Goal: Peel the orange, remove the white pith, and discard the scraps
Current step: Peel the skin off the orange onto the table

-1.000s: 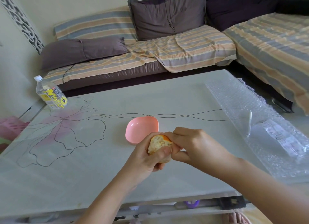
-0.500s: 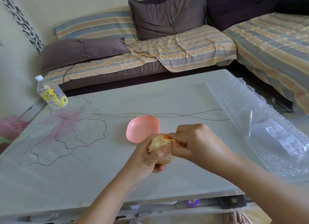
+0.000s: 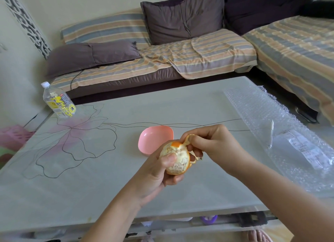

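Note:
A partly peeled orange [image 3: 178, 158] shows pale pith over most of its near side, with orange rind left at its top and bottom right. My left hand [image 3: 155, 173] grips it from the left, thumb pressed on the pith. My right hand [image 3: 211, 145] pinches a strip of peel [image 3: 187, 140] that curls up off the top of the fruit and is still joined to it. A pink bowl [image 3: 154, 138] lies on the table just behind the orange, and it looks empty.
The glass table [image 3: 101, 184] carries a flower drawing. A plastic bottle [image 3: 57, 101] stands at its far left corner. Bubble wrap [image 3: 282, 133] with a label covers the right side. A striped sofa with cushions lies beyond. A foot shows below the table's front edge.
My right hand has pulled away from the fruit, up and to the right, lifting a strip of peel off the top. More pith is bare. My left hand turned the orange slightly.

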`<state>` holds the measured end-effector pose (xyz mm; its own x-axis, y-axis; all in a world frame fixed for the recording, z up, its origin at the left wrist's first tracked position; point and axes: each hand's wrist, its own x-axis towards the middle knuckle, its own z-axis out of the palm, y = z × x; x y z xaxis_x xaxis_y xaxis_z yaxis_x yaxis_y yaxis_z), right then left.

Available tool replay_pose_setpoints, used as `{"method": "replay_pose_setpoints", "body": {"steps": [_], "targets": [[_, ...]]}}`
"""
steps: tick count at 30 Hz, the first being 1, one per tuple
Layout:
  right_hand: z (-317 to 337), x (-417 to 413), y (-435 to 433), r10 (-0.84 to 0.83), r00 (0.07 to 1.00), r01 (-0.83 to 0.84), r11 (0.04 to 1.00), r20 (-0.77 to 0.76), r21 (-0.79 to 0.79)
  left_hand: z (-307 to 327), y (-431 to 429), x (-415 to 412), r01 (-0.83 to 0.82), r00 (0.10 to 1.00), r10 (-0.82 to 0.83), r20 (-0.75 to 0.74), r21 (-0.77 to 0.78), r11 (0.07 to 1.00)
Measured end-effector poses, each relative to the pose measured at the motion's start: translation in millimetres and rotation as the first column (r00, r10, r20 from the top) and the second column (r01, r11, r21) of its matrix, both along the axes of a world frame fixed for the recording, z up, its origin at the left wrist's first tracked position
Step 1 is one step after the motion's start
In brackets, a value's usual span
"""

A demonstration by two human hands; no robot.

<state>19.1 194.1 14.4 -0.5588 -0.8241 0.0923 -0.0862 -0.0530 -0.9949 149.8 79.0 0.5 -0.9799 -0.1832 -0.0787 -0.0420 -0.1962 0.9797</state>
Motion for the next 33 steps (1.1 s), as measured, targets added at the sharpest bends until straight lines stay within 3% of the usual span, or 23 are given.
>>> {"method": "replay_pose_setpoints", "body": {"steps": [4, 8, 10, 12, 14, 16, 27, 30, 33], "targets": [[-15, 3, -10, 0.04, 0.966, -0.039, 0.999, 0.257, -0.008, -2, -4, 3, -0.025, 1.0, 0.025, 0.001, -0.003, 1.0], [-22, -16, -18, -0.087, 0.87, 0.132, 0.989, 0.485, -0.059, -2, -7, 12, -0.031, 1.0, 0.031, -0.005, 0.044, 0.999], [-24, -27, -18, -0.143, 0.938, 0.143, 0.989, 0.316, 0.026, -3, -8, 16, -0.054, 0.999, 0.053, -0.012, -0.014, 0.998], [-31, -32, -21, -0.166, 0.986, 0.164, 0.963, -0.007, 0.212, -5, -11, 18, -0.115, 0.993, 0.117, 0.008, -0.101, 0.988], [-42, -33, -26, -0.106, 0.96, 0.205, 0.895, -0.258, 0.396, -8, -15, 20, -0.173, 0.982, 0.183, 0.036, -0.192, 0.966], [-56, -33, -31, -0.026, 0.927, 0.225, 0.837, -0.375, 0.499, -12, -18, 23, -0.214, 0.971, 0.236, 0.05, -0.271, 0.939], [-58, -36, -34, -0.042, 0.885, 0.289, 0.831, -0.464, 0.475, -21, -26, 21, -0.309, 0.927, 0.371, 0.054, -0.449, 0.838], [-36, -22, -29, 0.058, 0.904, 0.096, 0.938, -0.424, 0.332, -23, -26, 18, -0.322, 0.92, 0.389, 0.047, -0.474, 0.819], [-21, -6, -20, 0.196, 0.883, -0.106, 0.968, -0.427, 0.227, -22, -24, 14, -0.316, 0.92, 0.387, 0.054, -0.482, 0.817]]}}
